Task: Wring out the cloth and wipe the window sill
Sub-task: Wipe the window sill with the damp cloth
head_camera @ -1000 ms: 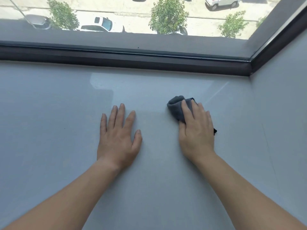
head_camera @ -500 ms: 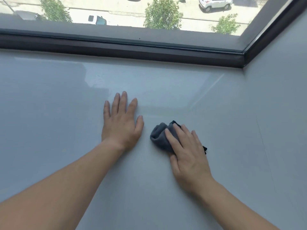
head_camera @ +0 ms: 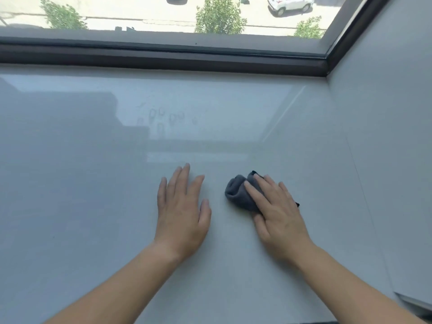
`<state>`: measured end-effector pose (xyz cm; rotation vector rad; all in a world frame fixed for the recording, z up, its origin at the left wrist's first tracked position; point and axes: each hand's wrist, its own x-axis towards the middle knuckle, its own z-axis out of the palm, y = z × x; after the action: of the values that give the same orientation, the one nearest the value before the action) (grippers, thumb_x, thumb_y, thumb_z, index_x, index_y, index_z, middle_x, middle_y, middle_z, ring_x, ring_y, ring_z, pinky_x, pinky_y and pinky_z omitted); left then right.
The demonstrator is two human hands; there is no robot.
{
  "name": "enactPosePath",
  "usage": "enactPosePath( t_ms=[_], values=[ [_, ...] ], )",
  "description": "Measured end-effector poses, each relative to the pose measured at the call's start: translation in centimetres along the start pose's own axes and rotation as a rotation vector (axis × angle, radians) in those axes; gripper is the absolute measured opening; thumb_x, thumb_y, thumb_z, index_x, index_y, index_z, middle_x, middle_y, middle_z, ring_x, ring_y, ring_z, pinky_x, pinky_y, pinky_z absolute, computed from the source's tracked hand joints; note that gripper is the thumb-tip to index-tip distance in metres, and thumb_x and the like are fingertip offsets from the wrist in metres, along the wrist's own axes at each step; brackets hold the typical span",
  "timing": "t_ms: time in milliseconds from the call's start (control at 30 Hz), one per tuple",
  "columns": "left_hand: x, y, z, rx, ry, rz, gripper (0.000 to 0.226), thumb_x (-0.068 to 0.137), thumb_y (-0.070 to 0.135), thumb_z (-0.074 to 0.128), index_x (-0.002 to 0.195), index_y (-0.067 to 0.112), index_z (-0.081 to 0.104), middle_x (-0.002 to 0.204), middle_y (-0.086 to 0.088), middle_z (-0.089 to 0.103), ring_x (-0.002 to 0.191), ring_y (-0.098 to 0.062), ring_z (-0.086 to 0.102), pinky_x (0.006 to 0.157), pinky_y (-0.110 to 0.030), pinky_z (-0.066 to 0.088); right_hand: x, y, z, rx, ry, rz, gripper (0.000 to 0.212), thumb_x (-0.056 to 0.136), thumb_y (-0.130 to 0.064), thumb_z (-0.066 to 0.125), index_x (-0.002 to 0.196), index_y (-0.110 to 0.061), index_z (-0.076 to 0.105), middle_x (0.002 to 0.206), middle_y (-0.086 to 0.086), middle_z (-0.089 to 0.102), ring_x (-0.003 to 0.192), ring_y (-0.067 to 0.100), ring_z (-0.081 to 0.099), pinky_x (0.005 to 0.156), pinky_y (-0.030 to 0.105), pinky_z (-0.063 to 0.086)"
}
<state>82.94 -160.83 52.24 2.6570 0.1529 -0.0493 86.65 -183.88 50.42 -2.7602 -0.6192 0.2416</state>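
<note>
Two bare forearms reach forward. Left hand (head_camera: 182, 206) flat on window sill (head_camera: 93, 218), fingers straight, slightly spread, holding nothing. Right hand (head_camera: 278, 213) just beside it, straight fingers pressing bunched grey cloth (head_camera: 237, 194) onto sill. Cloth likely soft, light, limp; best gathered at bunched middle. Beyond: faint finger smudges (head_camera: 163, 118), dark window frame (head_camera: 163, 58).

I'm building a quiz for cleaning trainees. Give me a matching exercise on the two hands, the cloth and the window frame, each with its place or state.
1. left hand
2. right hand
3. cloth
4. window frame

A. dark, at the far edge of the window sill
B. grey and bunched up
C. flat on the bare sill
D. pressing down on the cloth

Pairs: 1-C, 2-D, 3-B, 4-A
</note>
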Motion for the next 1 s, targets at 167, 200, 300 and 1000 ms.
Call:
enactPosePath(
  t_ms=[167, 200, 300, 1000],
  values=[
    [-2.8, -1.4, 1.6, 0.137, -0.045, 0.036, 0.060, 0.093, 0.038, 0.028, 0.149, 0.019, 0.039, 0.164, -0.010, 0.017, 0.153, -0.022, 0.008, 0.122, -0.047, 0.001, -2.4, -4.2, 1.4, 0.057, 0.161, 0.267, 0.067, 0.087, -0.019, 0.038, 0.153, -0.025, 0.029, 0.162, 0.001, 0.025, 0.151, 0.025, 0.018, 0.123, 0.045, 0.010],
    [-2.7, -1.4, 1.8, 0.160, -0.044, 0.040, 0.060, 0.094, 0.038, 0.028, 0.150, 0.019, 0.037, 0.165, -0.010, 0.015, 0.153, -0.022, 0.007, 0.122, -0.048, 0.001, -3.9, -5.0, 1.9, 0.046, 0.134, 0.190, 0.069, 0.086, -0.019, 0.039, 0.154, -0.025, 0.029, 0.162, 0.001, 0.024, 0.151, 0.024, 0.017, 0.123, 0.045, 0.010],
    [-2.6, -1.1, 2.0, 0.185, -0.040, 0.027, 0.062, 0.093, 0.037, 0.025, 0.151, 0.019, 0.034, 0.165, -0.010, 0.013, 0.153, -0.022, 0.004, 0.122, -0.049, 0.000, -7.3, -4.1, 1.7, 0.013, 0.005, -0.048, 0.072, 0.083, -0.020, 0.043, 0.153, -0.027, 0.030, 0.163, 0.000, 0.024, 0.152, 0.022, 0.016, 0.122, 0.045, 0.011],
    [-3.3, -0.7, 1.7, 0.211, -0.041, 0.014, 0.064, 0.093, 0.037, 0.019, 0.154, 0.021, 0.022, 0.166, -0.007, 0.003, 0.153, -0.019, -0.007, 0.122, -0.045, -0.009, -16.7, -7.7, 3.6, 0.031, 0.068, 0.008, 0.072, 0.081, -0.018, 0.048, 0.151, -0.023, 0.033, 0.161, 0.005, 0.028, 0.150, 0.028, 0.021, 0.121, 0.049, 0.018]
  ],
)
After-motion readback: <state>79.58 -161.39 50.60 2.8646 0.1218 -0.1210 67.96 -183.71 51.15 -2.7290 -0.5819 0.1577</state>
